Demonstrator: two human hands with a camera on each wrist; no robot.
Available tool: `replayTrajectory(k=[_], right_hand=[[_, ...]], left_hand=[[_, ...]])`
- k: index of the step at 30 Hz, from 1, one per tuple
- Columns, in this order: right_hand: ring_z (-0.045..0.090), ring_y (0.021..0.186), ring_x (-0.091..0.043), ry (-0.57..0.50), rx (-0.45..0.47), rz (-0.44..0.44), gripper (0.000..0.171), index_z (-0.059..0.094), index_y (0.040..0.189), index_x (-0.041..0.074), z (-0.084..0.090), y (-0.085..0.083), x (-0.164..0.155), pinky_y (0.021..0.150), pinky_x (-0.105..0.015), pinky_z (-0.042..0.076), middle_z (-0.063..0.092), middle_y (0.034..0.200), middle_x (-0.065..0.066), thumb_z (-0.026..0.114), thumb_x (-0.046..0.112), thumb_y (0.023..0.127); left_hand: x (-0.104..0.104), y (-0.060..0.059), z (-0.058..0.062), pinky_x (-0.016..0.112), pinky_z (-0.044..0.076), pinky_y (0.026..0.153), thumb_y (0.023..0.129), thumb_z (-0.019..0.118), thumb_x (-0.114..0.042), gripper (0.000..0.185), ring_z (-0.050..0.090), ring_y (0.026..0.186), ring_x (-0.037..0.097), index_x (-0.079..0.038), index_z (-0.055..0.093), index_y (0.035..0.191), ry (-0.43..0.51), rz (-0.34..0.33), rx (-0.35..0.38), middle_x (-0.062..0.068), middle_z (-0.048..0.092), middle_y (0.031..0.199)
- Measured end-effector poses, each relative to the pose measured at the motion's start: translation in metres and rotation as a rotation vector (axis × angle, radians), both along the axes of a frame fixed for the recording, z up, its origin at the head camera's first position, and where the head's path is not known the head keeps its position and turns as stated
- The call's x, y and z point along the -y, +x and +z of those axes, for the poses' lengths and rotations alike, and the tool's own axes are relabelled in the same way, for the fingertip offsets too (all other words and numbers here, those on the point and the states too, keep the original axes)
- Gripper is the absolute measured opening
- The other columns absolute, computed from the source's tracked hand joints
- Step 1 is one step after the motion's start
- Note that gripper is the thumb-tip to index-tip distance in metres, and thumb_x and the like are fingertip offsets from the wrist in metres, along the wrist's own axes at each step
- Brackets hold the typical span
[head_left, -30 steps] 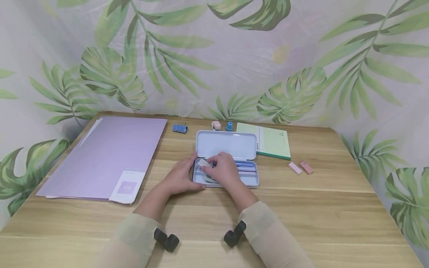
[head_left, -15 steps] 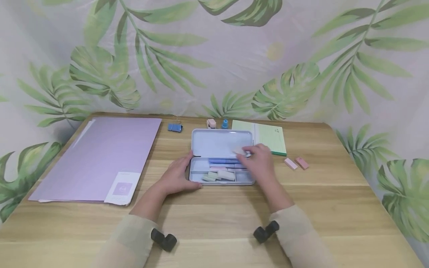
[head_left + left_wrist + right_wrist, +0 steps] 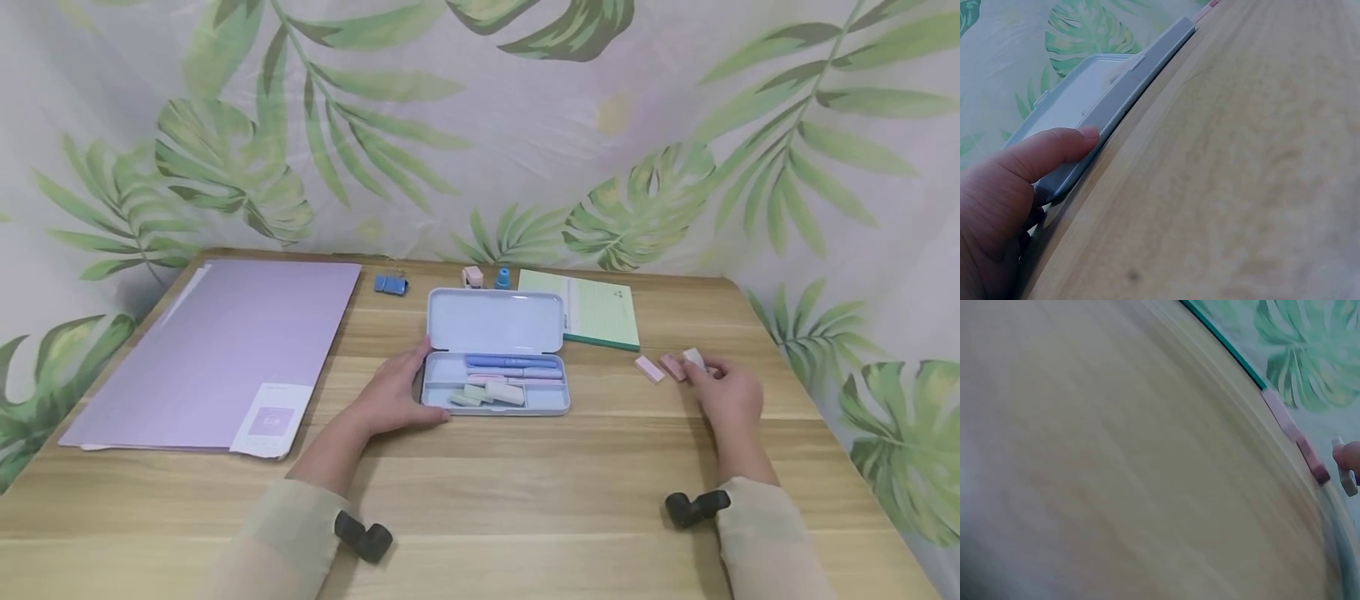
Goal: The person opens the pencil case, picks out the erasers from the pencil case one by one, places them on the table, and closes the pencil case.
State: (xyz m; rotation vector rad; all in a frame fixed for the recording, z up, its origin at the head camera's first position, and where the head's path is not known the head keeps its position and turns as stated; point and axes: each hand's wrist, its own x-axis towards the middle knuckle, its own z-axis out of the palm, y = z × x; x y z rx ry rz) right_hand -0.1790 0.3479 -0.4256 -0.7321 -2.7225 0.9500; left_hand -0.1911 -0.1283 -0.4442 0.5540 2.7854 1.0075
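Note:
A light blue pencil case (image 3: pixel 495 321) lies with its lid raised on the table. My left hand (image 3: pixel 392 392) grips its left end, and in the left wrist view the thumb presses along its front wall. Off to the right, my right hand (image 3: pixel 731 396) pinches a white eraser (image 3: pixel 693 358) between thumb and fingers. Just left of that eraser are a dark pink eraser (image 3: pixel 672 367) and a light pink eraser (image 3: pixel 648 369). Inside the case, blue and pink pens (image 3: pixel 512 362) fill the back compartment. A white eraser block (image 3: pixel 505 392) and small green erasers (image 3: pixel 471 395) sit in the front one.
A large purple folder (image 3: pixel 240 342) covers the table's left side. Behind the case stand a blue binder clip (image 3: pixel 392 285), a pink stapler-like item (image 3: pixel 472 277) and a small blue item (image 3: pixel 503 278). A green lined notepad (image 3: pixel 600 308) lies behind and right, partly under the lid's edge.
My right hand has lifted the white eraser out of the pencil case and carried it right, to beside the pink erasers. My left hand has stayed at the case's left end.

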Motion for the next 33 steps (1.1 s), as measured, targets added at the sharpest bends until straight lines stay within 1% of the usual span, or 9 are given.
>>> replayTrajectory(k=[4, 8, 11, 14, 17, 20, 27, 30, 33], right_hand=[[0.059, 0.103, -0.036, 0.053, -0.009, -0.009, 0.051, 0.065, 0.127, 0.002, -0.007, -0.001, -0.013, 0.077, -0.037, 0.044, 0.066, 0.117, -0.024, 0.061, 0.041, 0.093], [0.059, 0.107, -0.038, 0.049, -0.014, -0.013, 0.053, 0.062, 0.128, 0.000, -0.013, -0.001, -0.019, 0.085, -0.045, 0.045, 0.065, 0.119, -0.026, 0.059, 0.041, 0.094], [0.057, 0.101, -0.035, 0.009, -0.018, -0.023, 0.057, 0.059, 0.134, 0.003, -0.009, 0.001, -0.013, 0.080, -0.041, 0.046, 0.063, 0.115, -0.024, 0.056, 0.044, 0.095], [0.053, 0.096, -0.028, -0.028, -0.083, 0.009, 0.054, 0.060, 0.133, 0.004, -0.001, 0.002, 0.007, 0.075, -0.033, 0.042, 0.061, 0.110, -0.019, 0.059, 0.042, 0.094], [0.052, 0.098, -0.026, -0.039, -0.166, 0.123, 0.046, 0.066, 0.125, 0.004, 0.002, 0.001, 0.039, 0.078, -0.032, 0.040, 0.061, 0.107, -0.018, 0.063, 0.036, 0.093], [0.054, 0.101, -0.027, -0.042, -0.214, 0.296, 0.039, 0.069, 0.118, 0.004, 0.002, 0.002, 0.075, 0.085, -0.036, 0.042, 0.063, 0.106, -0.018, 0.067, 0.031, 0.091], [0.058, 0.098, -0.024, -0.036, -0.168, 0.687, 0.030, 0.075, 0.107, 0.012, 0.003, 0.009, 0.153, 0.084, -0.039, 0.047, 0.067, 0.104, -0.008, 0.075, 0.031, 0.084], [0.057, 0.096, -0.022, -0.020, -0.134, 0.776, 0.027, 0.077, 0.104, 0.015, 0.002, 0.009, 0.173, 0.084, -0.039, 0.047, 0.066, 0.101, -0.004, 0.076, 0.032, 0.084], [0.055, 0.094, -0.018, 0.015, -0.122, 0.815, 0.025, 0.077, 0.102, 0.016, 0.002, 0.008, 0.184, 0.083, -0.036, 0.047, 0.064, 0.097, -0.001, 0.076, 0.033, 0.083]], left_hand=[[0.000, 0.000, -0.002, 0.056, 0.025, 0.119, 0.068, 0.082, -0.051, 0.120, 0.029, 0.146, 0.039, -0.002, 0.017, 0.156, -0.003, 0.000, -0.008, 0.018, 0.028, 0.160], [-0.002, 0.001, 0.000, 0.056, 0.024, 0.119, 0.068, 0.082, -0.051, 0.119, 0.028, 0.146, 0.039, -0.002, 0.018, 0.156, -0.006, 0.001, -0.004, 0.018, 0.028, 0.160], [-0.002, 0.002, 0.003, 0.056, 0.024, 0.119, 0.068, 0.082, -0.050, 0.119, 0.028, 0.146, 0.039, -0.001, 0.018, 0.156, -0.008, -0.001, -0.001, 0.018, 0.028, 0.160], [-0.002, 0.002, 0.004, 0.056, 0.024, 0.119, 0.068, 0.082, -0.049, 0.119, 0.028, 0.146, 0.039, -0.001, 0.018, 0.156, -0.007, 0.001, 0.001, 0.018, 0.028, 0.160], [-0.001, 0.002, 0.003, 0.056, 0.024, 0.119, 0.068, 0.082, -0.049, 0.120, 0.028, 0.146, 0.039, -0.001, 0.017, 0.156, -0.011, 0.004, 0.003, 0.018, 0.027, 0.160], [-0.001, 0.001, 0.002, 0.055, 0.024, 0.119, 0.068, 0.082, -0.049, 0.120, 0.028, 0.146, 0.039, -0.001, 0.016, 0.156, -0.015, 0.005, 0.005, 0.018, 0.027, 0.160], [-0.001, 0.001, 0.002, 0.055, 0.024, 0.119, 0.069, 0.082, -0.050, 0.120, 0.028, 0.146, 0.039, -0.001, 0.016, 0.156, -0.007, 0.002, 0.005, 0.019, 0.028, 0.160], [-0.001, 0.002, 0.001, 0.055, 0.024, 0.119, 0.069, 0.082, -0.050, 0.120, 0.028, 0.146, 0.039, -0.002, 0.015, 0.156, -0.008, 0.002, 0.009, 0.018, 0.027, 0.160], [-0.001, 0.002, 0.002, 0.055, 0.024, 0.119, 0.069, 0.082, -0.050, 0.120, 0.027, 0.147, 0.039, -0.002, 0.015, 0.156, -0.013, 0.002, 0.013, 0.018, 0.027, 0.161]])
